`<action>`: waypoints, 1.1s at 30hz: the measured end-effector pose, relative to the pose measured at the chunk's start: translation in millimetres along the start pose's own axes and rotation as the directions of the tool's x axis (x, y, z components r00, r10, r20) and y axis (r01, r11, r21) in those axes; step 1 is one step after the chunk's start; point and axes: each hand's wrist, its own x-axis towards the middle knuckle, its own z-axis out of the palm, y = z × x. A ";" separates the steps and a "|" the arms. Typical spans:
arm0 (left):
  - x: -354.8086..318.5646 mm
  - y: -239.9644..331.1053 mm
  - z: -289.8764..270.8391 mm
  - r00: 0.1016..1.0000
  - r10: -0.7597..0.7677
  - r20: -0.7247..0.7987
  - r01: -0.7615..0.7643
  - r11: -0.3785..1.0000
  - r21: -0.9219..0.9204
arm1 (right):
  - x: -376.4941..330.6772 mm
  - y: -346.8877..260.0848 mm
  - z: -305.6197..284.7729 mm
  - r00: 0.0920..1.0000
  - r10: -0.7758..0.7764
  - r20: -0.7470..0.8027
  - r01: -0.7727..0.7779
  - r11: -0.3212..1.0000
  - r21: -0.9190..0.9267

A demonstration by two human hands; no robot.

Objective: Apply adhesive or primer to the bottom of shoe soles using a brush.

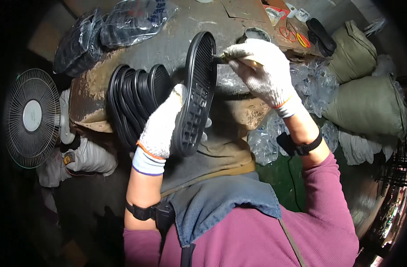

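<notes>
A: Item one, black shoe sole (pixel 196 95)?
B: Upright over the workbench (pixel 176 40), tread showing, clasped from the left by the gloved left hand (pixel 161 127)

A: Right hand (pixel 263 71)?
B: Gloved, fingers pinched on a small brush (pixel 239 59) touching the sole's upper right rim

Brush (pixel 239 59) tip hidden behind sole (pixel 195 93) edge, left palm (pixel 161 127) hidden — fan (pixel 32 116) partly cut off

I see clear plastic bag (pixel 134 18) holding black soles, blue print on it, at worktop (pixel 176 40) far edge, upper left | second dark-filled clear bag (pixel 76 42) just left of it | crumpled empty clear bags (pixel 310 75) heaped right of worktop | olive cloth sacks (pixel 365 104) stacked far right | no screens seen
</notes>
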 end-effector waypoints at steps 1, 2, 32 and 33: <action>3.4 -0.2 -3.5 0.994 -0.021 0.109 0.029 0.997 -0.072 | 6.3 4.6 0.1 1.000 -0.002 -0.008 0.002 0.999 -0.039; 2.8 -1.3 -4.4 0.993 -0.024 0.112 0.032 0.997 -0.068 | 17.2 11.2 0.9 1.000 -0.005 -0.015 0.004 0.997 -0.076; 13.0 -15.2 8.2 0.959 0.004 0.283 0.071 0.965 -0.252 | -4.1 4.4 48.2 0.844 0.533 0.053 -0.366 0.501 0.784; 11.9 -18.4 9.0 0.955 0.024 0.294 0.073 0.947 -0.313 | -3.5 -8.3 48.8 0.829 0.533 0.171 -0.422 0.394 0.816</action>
